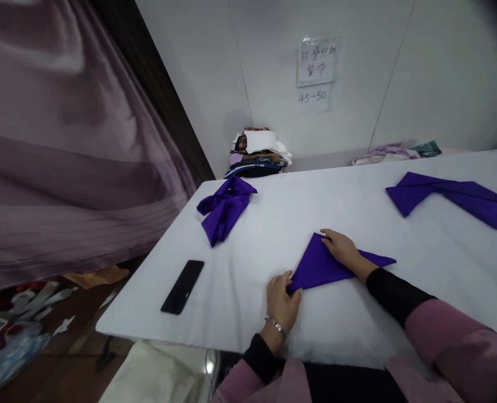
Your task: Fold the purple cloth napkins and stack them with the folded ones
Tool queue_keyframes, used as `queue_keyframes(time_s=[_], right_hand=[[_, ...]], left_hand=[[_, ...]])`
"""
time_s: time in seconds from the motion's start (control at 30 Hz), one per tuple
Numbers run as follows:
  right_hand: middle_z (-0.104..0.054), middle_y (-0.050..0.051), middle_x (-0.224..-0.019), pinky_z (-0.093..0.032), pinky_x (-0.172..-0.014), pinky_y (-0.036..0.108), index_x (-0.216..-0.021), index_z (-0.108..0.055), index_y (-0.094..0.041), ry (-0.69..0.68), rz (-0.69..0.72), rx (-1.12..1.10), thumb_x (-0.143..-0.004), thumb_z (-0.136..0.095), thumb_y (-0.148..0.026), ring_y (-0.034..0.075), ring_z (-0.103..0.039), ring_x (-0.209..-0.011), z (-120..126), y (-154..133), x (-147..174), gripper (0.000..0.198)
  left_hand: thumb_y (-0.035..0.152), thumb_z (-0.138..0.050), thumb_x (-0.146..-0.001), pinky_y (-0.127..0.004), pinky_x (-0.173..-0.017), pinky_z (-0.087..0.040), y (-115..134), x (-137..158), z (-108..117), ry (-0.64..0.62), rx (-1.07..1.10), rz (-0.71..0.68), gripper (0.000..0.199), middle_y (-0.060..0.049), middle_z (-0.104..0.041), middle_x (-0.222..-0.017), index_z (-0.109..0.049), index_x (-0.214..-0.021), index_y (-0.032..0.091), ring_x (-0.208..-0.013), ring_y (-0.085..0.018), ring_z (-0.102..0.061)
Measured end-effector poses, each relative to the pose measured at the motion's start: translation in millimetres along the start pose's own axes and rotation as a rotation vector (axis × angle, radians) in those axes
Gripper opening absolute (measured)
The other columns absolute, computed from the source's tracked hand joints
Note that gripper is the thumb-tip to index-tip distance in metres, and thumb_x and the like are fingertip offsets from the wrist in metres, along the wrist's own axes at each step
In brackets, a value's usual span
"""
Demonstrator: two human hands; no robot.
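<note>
A purple cloth napkin [322, 263], folded into a triangle, lies on the white-covered table [248, 302] in front of me. My left hand [281, 299], with a silver bracelet at the wrist, pinches the napkin's left corner between thumb and fingers. Near the far corner, my right hand [341, 249] has its thumb and fingertips closed on the cloth's edge. The right forearm crosses over part of the napkin, and its right point sticks out beyond the wrist.
A crumpled purple cloth [227, 210] and a black phone [183, 286] lie to the left. Another folded purple cloth [454, 196] is at the right. Folded clothes [257, 151] are stacked beyond the far edge, below a paper sign [318, 61]. A curtain [72, 145] hangs at the left.
</note>
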State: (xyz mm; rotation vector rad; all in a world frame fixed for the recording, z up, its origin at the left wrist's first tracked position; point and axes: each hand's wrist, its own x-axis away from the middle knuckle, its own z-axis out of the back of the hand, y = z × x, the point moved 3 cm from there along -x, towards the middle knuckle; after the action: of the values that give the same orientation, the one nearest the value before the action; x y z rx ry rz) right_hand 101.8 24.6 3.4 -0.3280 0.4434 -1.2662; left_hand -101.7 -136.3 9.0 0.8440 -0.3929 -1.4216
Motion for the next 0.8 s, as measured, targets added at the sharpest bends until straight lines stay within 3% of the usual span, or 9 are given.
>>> queue_keyframes(time_s=[0.33, 0.8], right_hand=[[-0.061, 0.009, -0.117, -0.044, -0.09, 0.035, -0.117, -0.057, -0.018, 0.065, 0.057, 0.075, -0.088, -0.042, -0.025, 0.023, -0.055, -0.109, -5.0, -0.1, 0.3, 0.033], [-0.062, 0.008, -0.113, -0.045, -0.086, 0.033, -0.116, -0.057, -0.02, 0.057, 0.056, 0.108, -0.088, -0.044, -0.026, 0.022, -0.056, -0.105, -5.4, -0.6, -1.6, 0.031]], left_hand=[[0.008, -0.057, -0.071, -0.042, -0.087, -0.043, -9.4, 1.0, 3.9, -0.028, 0.079, 0.023, 0.044, -0.003, -0.062, -0.093, -0.056, -0.113, 0.021, -0.091, -0.02, -0.055], [0.013, -0.056, -0.078, -0.041, -0.082, -0.046, -9.6, -1.6, 5.0, 0.026, 0.024, -0.006, 0.025, -0.003, -0.064, -0.087, -0.061, -0.102, 0.019, -0.086, -0.02, -0.057]])
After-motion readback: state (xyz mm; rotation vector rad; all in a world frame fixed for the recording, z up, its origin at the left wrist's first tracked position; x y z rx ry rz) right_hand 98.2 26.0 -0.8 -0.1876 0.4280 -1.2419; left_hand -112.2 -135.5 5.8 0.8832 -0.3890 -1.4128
